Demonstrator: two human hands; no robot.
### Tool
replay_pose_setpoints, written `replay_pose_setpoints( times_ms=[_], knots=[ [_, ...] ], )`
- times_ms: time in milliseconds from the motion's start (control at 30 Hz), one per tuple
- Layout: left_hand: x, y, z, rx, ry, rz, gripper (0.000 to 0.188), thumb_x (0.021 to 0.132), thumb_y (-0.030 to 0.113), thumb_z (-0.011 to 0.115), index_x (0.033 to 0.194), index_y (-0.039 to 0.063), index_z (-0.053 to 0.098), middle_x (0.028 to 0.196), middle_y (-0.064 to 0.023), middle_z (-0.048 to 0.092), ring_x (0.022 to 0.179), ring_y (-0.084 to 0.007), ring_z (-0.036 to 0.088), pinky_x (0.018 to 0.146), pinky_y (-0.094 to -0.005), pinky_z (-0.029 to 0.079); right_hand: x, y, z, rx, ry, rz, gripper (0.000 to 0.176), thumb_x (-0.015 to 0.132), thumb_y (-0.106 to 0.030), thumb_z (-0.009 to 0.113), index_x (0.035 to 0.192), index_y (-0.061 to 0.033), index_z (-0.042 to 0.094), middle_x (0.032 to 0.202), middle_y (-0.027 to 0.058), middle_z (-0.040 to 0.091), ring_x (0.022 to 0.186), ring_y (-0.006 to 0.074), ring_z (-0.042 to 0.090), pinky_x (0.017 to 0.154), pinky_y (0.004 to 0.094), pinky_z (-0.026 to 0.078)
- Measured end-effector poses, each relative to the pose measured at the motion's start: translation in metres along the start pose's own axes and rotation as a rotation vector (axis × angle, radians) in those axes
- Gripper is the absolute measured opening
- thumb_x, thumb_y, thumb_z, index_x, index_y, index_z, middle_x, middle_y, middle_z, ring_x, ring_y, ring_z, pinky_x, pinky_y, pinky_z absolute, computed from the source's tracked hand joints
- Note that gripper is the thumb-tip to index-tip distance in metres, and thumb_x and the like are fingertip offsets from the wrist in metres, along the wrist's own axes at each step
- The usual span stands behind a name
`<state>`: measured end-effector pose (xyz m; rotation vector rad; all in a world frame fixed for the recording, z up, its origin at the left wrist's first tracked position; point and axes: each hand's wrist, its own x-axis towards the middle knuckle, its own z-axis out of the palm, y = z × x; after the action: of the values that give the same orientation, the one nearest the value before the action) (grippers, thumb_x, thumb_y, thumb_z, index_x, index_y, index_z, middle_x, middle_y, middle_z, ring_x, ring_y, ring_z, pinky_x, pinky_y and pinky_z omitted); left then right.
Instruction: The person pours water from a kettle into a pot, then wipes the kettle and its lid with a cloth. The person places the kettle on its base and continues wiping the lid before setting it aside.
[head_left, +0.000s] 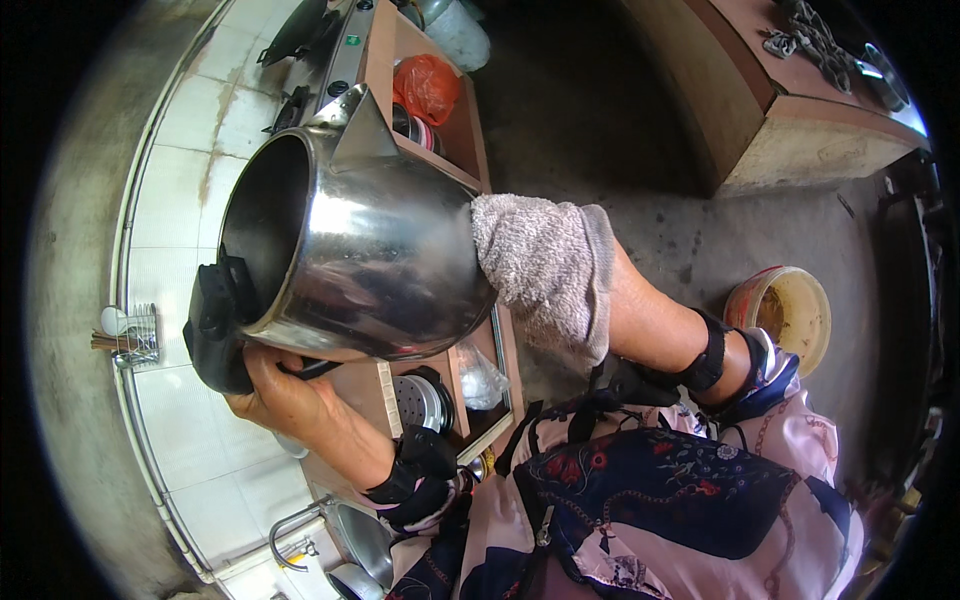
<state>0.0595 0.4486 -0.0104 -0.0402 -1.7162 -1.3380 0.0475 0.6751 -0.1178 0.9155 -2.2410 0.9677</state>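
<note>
A stainless steel kettle (375, 255) is tipped on its side in the air, its open mouth facing left and its spout pointing up. My left hand (281, 390) grips the black plastic handle (217, 322) at the mouth end. A grey terry cloth (544, 262) covers my right hand up to the wrist (630, 307) and presses against the kettle's base. The fingers under the cloth are hidden. No lid sits on the kettle, and its inside looks dark.
Below the counter, open shelves hold a red plastic bag (427, 88) and a perforated steel pot (416, 401). A gas stove (337, 75) stands upper left, a sink (364, 536) lower left. A utensil rack (139, 337) hangs on the tiles. A plastic bucket (787, 315) is on the floor.
</note>
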Motion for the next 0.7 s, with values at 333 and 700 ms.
replay_pose_setpoints(
  times_ms=[333,700],
  knots=[
    [-0.027,0.011,0.005,-0.026,-0.035,-0.048,0.007,0.075,0.000,0.051,0.081,-0.001,0.056,0.057,-0.0011,0.047,0.042,-0.0042,0.034,0.037,-0.0173,0.025,-0.023,0.056,-0.016,-0.003,-0.238,0.505,0.027,0.073,-0.016,0.064,0.099,-0.0089,0.059,0.098,0.0073,0.059,0.088,0.0202,0.058,0.081,0.0301,0.046],
    [-0.033,0.028,0.015,-0.094,-0.072,-0.059,0.005,0.075,0.000,0.051,0.079,0.000,0.055,0.055,-0.0003,0.045,0.041,-0.0044,0.034,0.038,-0.0174,0.025,-0.043,0.011,-0.073,0.306,-0.026,0.086,0.048,0.080,-0.012,0.059,0.125,-0.0079,0.042,0.123,0.0071,0.047,0.113,0.0196,0.044,0.096,0.0320,0.035]
  ],
)
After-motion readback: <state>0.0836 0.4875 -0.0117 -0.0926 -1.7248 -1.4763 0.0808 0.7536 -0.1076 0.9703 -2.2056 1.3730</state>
